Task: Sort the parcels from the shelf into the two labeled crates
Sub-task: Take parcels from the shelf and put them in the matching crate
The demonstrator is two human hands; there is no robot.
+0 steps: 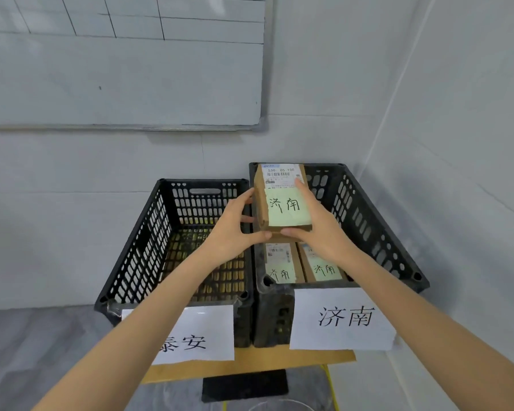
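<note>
A brown cardboard parcel (282,191) with a shipping label and a green note reading 济南 is held above the right black crate (365,215). My left hand (235,229) grips its left side and near edge, and my right hand (318,226) grips its right side with the thumb under the near edge. The right crate carries a paper sign reading 济南 (343,318). Inside it lie two parcels with green 济南 notes, one to the left (281,265) and one to the right (322,266). The left black crate (149,232) bears a sign ending in 安 (196,336); no parcels show inside it.
Both crates stand side by side on a small wooden table (250,366) against a grey wall. A whiteboard (125,69) hangs above the crates. A corner wall runs along the right. Grey floor lies to the left and below.
</note>
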